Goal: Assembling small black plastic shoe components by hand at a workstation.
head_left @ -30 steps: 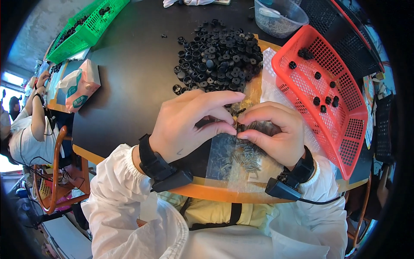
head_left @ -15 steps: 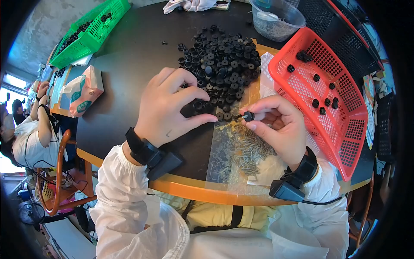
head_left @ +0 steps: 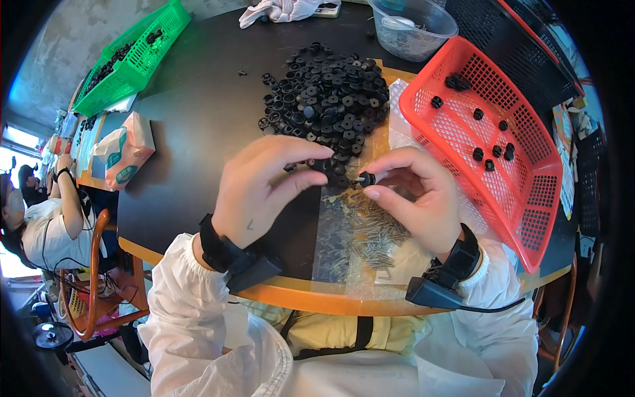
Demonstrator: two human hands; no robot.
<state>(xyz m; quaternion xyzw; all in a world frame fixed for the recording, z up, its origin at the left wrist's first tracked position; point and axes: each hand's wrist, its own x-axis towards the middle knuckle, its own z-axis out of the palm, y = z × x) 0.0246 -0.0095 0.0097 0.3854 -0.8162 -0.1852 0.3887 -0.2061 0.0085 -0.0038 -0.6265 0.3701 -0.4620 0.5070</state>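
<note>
My right hand (head_left: 423, 198) pinches a small black knob (head_left: 368, 178) between thumb and forefinger, and a metal screw shank sticks out of it to the left. Facing it, my left hand (head_left: 264, 182) has its thumb and fingers bent around a black round piece (head_left: 337, 168), partly hidden against other dark pieces. Just beyond both hands lies a heap of black round parts (head_left: 331, 99), some ring-shaped, some with a centre hole. Below my right hand, a pile of metal screws (head_left: 377, 235) is spread on clear plastic (head_left: 331, 255).
A red basket (head_left: 456, 159) with several black knobs stands at right, beside a dark basket (head_left: 512, 56). A clear tub (head_left: 413, 33) and cloth (head_left: 278, 10) are at the back. At left are a tissue pack (head_left: 129, 151), a green basket (head_left: 142, 66) and another person (head_left: 56, 221).
My left hand has drawn back from the heap, its fingers closing toward the thumb near the right hand. The right hand still holds the knob, now turned slightly. The view has shifted a little.
</note>
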